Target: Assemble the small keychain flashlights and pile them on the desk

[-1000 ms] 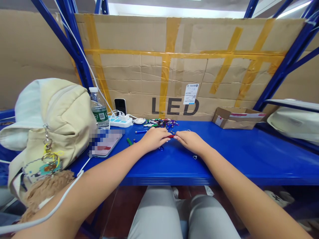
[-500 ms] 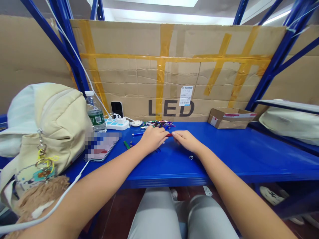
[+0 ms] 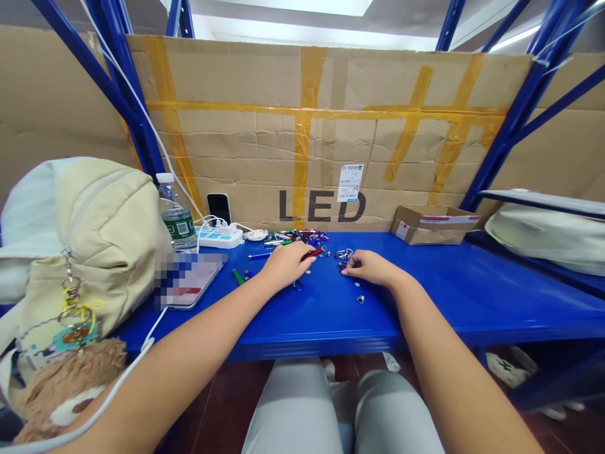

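Right hand (image 3: 371,268) has parted from the slim red tube (image 3: 312,253) and shifted to the small metal clips (image 3: 344,254) just right of the frame's centre; its fingertips are drawn narrow, though I cannot tell whether they grip one. That seems to leave the tube's support to the left hand (image 3: 286,263), which pinches it slightly above the table (image 3: 454,284), near mid-frame. Its long axis runs crosswise, the free end pointing right and slightly up.
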`<state>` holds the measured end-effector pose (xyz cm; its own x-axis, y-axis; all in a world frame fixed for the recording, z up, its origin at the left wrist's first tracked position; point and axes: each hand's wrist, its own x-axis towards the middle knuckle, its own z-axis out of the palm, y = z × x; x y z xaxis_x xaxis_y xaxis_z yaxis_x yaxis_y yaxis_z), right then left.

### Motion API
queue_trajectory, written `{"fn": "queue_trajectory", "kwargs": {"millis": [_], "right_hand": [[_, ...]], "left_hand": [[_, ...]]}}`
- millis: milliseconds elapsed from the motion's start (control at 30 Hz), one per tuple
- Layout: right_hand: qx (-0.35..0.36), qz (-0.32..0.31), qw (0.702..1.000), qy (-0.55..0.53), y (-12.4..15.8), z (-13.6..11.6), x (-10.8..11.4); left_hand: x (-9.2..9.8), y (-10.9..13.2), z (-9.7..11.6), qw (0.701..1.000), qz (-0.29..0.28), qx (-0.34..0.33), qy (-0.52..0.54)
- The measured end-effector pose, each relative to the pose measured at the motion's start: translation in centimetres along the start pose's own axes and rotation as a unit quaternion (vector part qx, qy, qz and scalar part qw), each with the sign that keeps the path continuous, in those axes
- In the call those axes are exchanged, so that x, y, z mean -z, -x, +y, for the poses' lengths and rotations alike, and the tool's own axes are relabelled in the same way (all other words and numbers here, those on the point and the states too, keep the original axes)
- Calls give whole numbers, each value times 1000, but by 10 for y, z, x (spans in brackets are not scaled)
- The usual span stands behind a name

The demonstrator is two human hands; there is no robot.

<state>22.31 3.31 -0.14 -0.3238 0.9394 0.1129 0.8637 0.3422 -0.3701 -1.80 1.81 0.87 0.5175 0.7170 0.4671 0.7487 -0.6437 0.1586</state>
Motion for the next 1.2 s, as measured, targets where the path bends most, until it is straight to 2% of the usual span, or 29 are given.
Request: {"fn": "queue_trajectory", "kwargs": {"millis": [200, 267, 400, 533, 633, 767, 967, 1200], "right_hand": [[73, 90, 989, -89, -3, -13, -4], [87, 94, 985, -114, -3, -17, -7], [83, 45, 988, -122, 1, -25, -9], [137, -48, 984, -102, 3, -31, -11], [145, -76, 983, -80, 0, -34, -16], [123, -70, 985, -96, -3, -32, -19], [120, 4, 975, -186, -1, -30, -14], [102, -53, 949, -294, 1, -35, -12]], "left_hand": [[-6, -1, 4, 998, -21, 0, 54], [-7, 0, 6, 997, -31, 18, 63], [-7, 1, 9, 996, -53, 50, 51], [-6, 1, 8, 996, -53, 51, 43], [-6, 1, 7, 996, -52, 41, 55], [-7, 2, 8, 996, -63, 26, 64], [-7, 4, 9, 992, -82, -11, 95], [-4, 4, 12, 989, -53, -60, 127]]}}
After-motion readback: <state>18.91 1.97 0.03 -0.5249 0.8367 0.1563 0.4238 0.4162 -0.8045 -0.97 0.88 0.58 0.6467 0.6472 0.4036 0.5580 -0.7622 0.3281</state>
